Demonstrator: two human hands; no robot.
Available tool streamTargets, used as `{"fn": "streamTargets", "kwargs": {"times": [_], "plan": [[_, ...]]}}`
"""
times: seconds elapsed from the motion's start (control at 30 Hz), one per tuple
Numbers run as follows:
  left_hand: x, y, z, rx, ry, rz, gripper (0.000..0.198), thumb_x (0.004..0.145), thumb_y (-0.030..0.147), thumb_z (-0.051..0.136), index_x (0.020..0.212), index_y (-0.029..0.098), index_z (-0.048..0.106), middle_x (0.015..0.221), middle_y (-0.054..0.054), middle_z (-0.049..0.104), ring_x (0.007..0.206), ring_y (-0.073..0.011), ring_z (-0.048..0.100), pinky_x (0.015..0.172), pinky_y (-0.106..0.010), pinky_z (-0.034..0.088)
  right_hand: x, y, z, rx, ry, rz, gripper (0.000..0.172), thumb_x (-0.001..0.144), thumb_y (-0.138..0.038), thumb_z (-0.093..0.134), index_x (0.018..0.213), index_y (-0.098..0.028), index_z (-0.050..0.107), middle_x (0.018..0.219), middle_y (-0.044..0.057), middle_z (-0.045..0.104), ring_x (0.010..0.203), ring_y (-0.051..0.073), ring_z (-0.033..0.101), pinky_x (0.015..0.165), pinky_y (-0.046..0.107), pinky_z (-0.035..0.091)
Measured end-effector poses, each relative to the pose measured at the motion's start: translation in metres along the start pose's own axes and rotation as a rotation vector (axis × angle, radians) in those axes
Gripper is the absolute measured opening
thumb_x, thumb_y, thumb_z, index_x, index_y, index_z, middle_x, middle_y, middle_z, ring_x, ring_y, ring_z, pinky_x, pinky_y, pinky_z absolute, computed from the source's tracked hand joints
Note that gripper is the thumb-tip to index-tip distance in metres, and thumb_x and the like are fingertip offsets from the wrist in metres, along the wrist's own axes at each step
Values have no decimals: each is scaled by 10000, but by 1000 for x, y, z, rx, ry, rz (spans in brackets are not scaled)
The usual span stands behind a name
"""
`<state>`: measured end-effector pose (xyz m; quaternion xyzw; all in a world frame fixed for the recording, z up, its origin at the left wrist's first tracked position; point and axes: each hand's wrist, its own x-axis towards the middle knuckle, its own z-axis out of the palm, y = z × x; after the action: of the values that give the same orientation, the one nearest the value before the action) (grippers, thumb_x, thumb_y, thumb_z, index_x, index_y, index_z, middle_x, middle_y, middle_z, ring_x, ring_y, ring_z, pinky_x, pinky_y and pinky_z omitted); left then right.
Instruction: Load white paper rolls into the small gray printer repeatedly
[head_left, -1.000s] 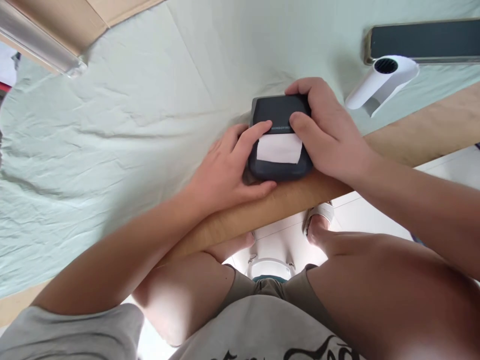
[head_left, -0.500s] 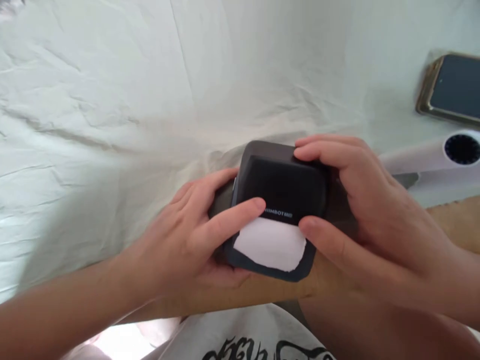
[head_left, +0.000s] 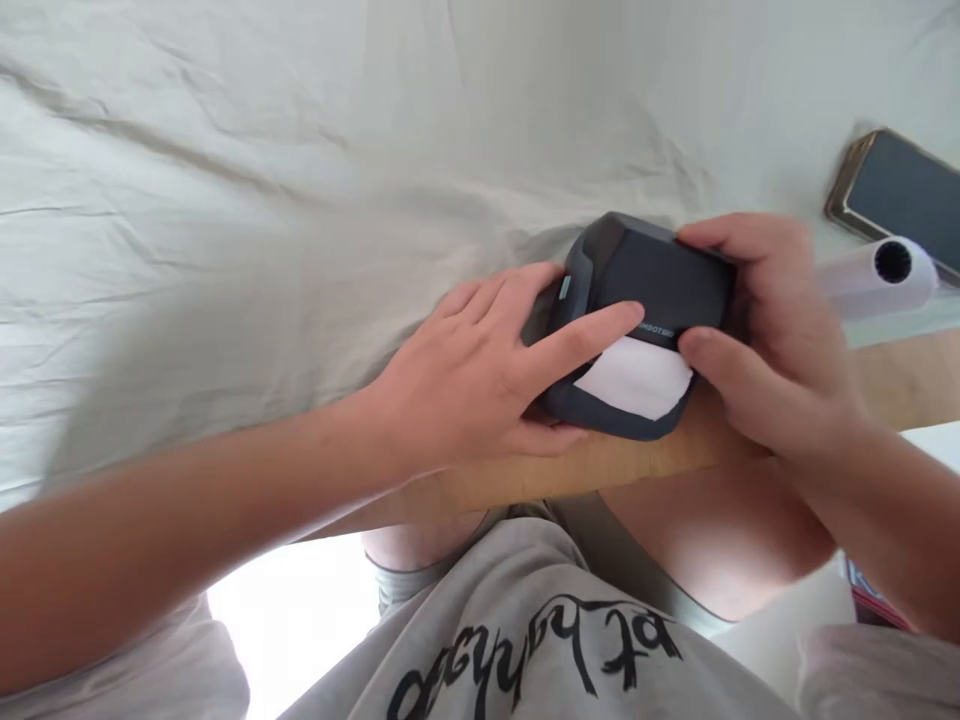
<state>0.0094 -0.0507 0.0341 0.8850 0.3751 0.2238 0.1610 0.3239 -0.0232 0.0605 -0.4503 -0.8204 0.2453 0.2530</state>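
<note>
Between my two hands is a black label printer with NIIMBOT lettering on its lid, tilted near the table's front edge. A torn-edged piece of white label paper lies over its front part, just below the lid. My left hand grips the printer's left side, thumb on the lid beside the lettering, fingers along the side. On the right side, my right hand holds it with fingers at the back corner and thumb at the lid's lower right corner. The printer's underside is hidden.
A phone in a case lies at the far right. Beside it is a white cylinder with a dark round end, partly behind my right hand. A wrinkled pale cloth covers the table, whose wooden edge shows in front.
In the view, the printer and both hands have shifted right and up, and more of the printer's left side shows. My right fingers have slid toward its back right corner.
</note>
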Motion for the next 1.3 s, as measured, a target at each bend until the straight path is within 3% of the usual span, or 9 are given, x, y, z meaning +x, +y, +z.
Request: {"fn": "streamTargets", "kwargs": {"times": [0.13, 0.27, 0.33, 0.43, 0.73, 0.93, 1.1, 1.2, 1.3], "plan": [[2, -4, 0, -13, -29, -12, 976, 1045, 624, 940, 1876, 426, 469, 1776, -162, 649, 1559, -466, 741, 1311, -659, 618, -1, -2, 3, -112, 122, 67, 600, 1106, -591, 751, 1685, -437, 734, 1270, 126, 678, 1315, 333, 693, 1094, 601, 688], [0, -15, 5, -56, -18, 18, 1176, 1072, 945, 729, 1949, 288, 302, 1795, -225, 641, 1586, -503, 728, 1311, -654, 618, 6, 5, -1, -45, -4, 253, 660, 1089, -664, 806, 1691, -442, 649, 858, -6, 653, 770, 169, 603, 811, 425, 576], [-2, -21, 7, -44, 15, 31, 1178, 1097, 1006, 604, 1944, 257, 275, 1835, -244, 617, 1648, -498, 698, 1336, -633, 606, 8, 12, -2, -9, -69, 273, 645, 1133, -755, 704, 1678, -420, 622, 794, -25, 659, 665, 144, 533, 763, 405, 506], [-4, -23, 5, -2, 1, 35, 1150, 1113, 1030, 523, 1914, 226, 340, 1816, -270, 647, 1660, -481, 699, 1338, -616, 618, 7, 20, -4, 10, -116, 160, 706, 1143, -806, 620, 1699, -371, 585, 873, 0, 741, 676, 168, 576, 767, 423, 518], [-7, -17, -5, 29, -27, 9, 1220, 1120, 1014, 531, 1991, 214, 231, 1764, -287, 696, 1571, -510, 767, 1316, -625, 655, 4, 26, -27, 15, -308, -137, 815, 1151, -557, 679, 1874, -378, 346, 1145, 57, 832, 799, 238, 770, 616, 388, 572], [-5, -5, -6, 126, -20, -10, 1190, 1168, 998, 397, 1976, 142, 224, 1767, -294, 706, 1600, -457, 762, 1338, -560, 633, 8, 5, -36, -57, -397, -23, 802, 1216, -750, 503, 1900, -388, 292, 1226, 52, 851, 903, 262, 848, 645, 390, 650], [-4, -1, -12, 116, -93, -56, 1210, 1159, 1022, 336, 1969, 128, 235, 1808, -292, 671, 1662, -457, 711, 1382, -539, 584, 16, 0, -37, -102, -367, 10, 822, 1193, -868, 450, 1853, -388, 357, 1060, 26, 828, 722, 221, 769, 534, 329, 504], [-4, -2, -16, 105, -111, -42, 1104, 1220, 919, 411, 1951, 107, 258, 1807, -304, 656, 1669, -448, 699, 1384, -533, 581, 16, 5, -33, -63, -387, 10, 814, 1178, -900, 456, 1828, -419, 364, 1103, 20, 830, 751, 211, 787, 539, 316, 506], [-4, -5, -18, 101, -107, -20, 1043, 1226, 785, 569, 1952, 108, 250, 1804, -311, 650, 1661, -447, 701, 1370, -535, 596, 10, 10, -28, -54, -355, 41, 863, 1189, -917, 366, 1887, -427, 240, 1244, 46, 832, 949, 252, 850, 671, 378, 635]]}}
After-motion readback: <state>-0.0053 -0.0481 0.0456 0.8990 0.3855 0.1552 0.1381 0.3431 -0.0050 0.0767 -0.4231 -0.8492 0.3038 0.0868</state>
